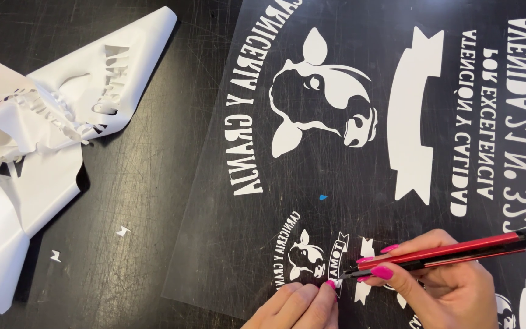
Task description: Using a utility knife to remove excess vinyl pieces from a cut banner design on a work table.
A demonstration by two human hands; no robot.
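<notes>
A clear sheet [214,201] with white cut-vinyl lettering, a cow-head graphic [324,97] and a ribbon shape [412,116] lies on the dark table. My right hand [433,286] grips a red and black craft knife [452,251], its tip touching a small ribbon graphic [339,250] near the sheet's lower edge. Beside that tip, my left hand [299,307] presses its fingertips on the sheet, next to a small cow-head logo [305,256].
A crumpled heap of peeled white vinyl waste [38,140] lies at the left. Small white scraps [123,231] dot the scratched dark tabletop [135,183]. A tiny blue fleck [322,197] sits on the sheet.
</notes>
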